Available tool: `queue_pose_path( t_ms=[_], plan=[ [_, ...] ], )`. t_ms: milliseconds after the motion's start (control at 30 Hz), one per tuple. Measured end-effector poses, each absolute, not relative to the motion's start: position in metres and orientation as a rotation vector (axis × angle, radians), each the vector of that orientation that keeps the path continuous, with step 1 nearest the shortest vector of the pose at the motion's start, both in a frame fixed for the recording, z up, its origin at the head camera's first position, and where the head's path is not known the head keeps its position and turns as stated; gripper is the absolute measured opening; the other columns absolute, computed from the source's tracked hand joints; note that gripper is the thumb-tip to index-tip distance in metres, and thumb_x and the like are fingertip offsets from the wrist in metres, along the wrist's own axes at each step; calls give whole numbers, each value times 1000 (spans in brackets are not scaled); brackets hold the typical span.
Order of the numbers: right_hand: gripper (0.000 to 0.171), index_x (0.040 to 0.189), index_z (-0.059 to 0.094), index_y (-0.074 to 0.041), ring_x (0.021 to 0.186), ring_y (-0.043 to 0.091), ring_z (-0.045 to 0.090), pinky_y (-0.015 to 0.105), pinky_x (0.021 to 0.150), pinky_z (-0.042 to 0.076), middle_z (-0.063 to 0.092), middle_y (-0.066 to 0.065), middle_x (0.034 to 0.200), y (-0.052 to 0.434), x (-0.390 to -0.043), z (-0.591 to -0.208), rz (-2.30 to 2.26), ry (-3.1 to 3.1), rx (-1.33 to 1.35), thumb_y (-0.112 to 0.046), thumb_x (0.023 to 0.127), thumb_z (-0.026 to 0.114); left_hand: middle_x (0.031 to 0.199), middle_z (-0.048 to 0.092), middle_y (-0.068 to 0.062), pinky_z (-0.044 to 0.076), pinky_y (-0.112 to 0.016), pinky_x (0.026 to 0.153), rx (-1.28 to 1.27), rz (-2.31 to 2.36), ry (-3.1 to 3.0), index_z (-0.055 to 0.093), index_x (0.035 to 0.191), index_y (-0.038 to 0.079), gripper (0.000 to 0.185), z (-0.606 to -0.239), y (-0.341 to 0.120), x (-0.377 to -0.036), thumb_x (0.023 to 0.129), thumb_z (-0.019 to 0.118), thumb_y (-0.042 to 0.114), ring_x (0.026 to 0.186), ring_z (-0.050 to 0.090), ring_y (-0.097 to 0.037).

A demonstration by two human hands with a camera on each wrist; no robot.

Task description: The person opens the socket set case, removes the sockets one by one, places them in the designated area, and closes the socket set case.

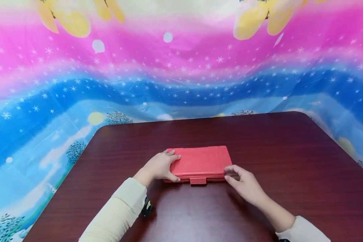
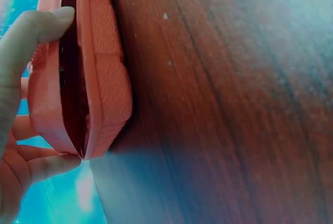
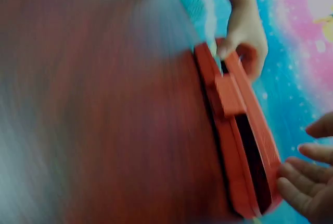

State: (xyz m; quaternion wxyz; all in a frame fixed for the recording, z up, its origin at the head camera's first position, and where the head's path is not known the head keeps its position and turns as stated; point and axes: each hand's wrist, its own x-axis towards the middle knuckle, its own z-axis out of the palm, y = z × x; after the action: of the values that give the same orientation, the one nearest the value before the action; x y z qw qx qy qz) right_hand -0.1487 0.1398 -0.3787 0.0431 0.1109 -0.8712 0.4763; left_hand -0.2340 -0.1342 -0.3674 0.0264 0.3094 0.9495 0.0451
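Fingers [image 2: 54, 166] of the left hand [image 1: 159, 165] grip the red case [image 1: 201, 161] at its left end, the thumb at the dark front gap between lid and base. Those of the right hand [image 1: 247, 186] are spread and slightly bent, their tips at the case's right end, touching it or just beside it. Its front tab [image 1: 198, 181] faces the person. The case lies mid-table [image 1: 275, 148]; beyond hangs a pink-and-blue cloth [image 1: 184, 64] with snowflakes.

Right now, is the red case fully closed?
No: in the left wrist view, the lid stands slightly raised off the base.
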Motion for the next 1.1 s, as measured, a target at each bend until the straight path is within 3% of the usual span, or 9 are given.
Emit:
queue_pose_path(
  t_ms=[233,433,667,867,1100],
  plan=[
    [32,101,61,-4,93,20,49,37,76,43,58,6,100,157,-167,-378,739,-2630,707,-10,71,69,122,48,-8,37,-36,88,978,156,2927,51,122,12,76,-365,-133,-235,60,68,54,115,40,-24],
    [50,117,52,-3,109,27,42,42,85,38,50,13,116,165,-177,-383,631,-2754,739,-10,71,70,118,53,-3,40,-31,84,1004,196,2928,54,119,13,73,-364,-136,-238,60,66,55,110,46,-19],
    [47,116,53,0,112,29,41,43,87,37,51,15,117,166,-185,-390,573,-2690,820,-2,71,67,111,56,0,42,-28,75,1036,217,2933,55,117,13,68,-364,-138,-236,63,66,52,92,54,-15],
    [43,113,55,-1,110,29,44,43,86,38,52,14,115,170,-186,-390,646,-2613,864,-5,72,68,125,46,-7,35,-35,90,1022,361,2934,53,120,14,64,-366,-145,-231,66,66,47,117,38,-23],
    [43,112,56,-2,110,28,45,43,85,39,53,13,115,173,-185,-393,708,-2554,880,-7,72,68,133,38,-5,34,-36,92,989,567,2928,49,124,15,63,-376,-158,-225,70,65,42,122,31,-21]
  ],
)
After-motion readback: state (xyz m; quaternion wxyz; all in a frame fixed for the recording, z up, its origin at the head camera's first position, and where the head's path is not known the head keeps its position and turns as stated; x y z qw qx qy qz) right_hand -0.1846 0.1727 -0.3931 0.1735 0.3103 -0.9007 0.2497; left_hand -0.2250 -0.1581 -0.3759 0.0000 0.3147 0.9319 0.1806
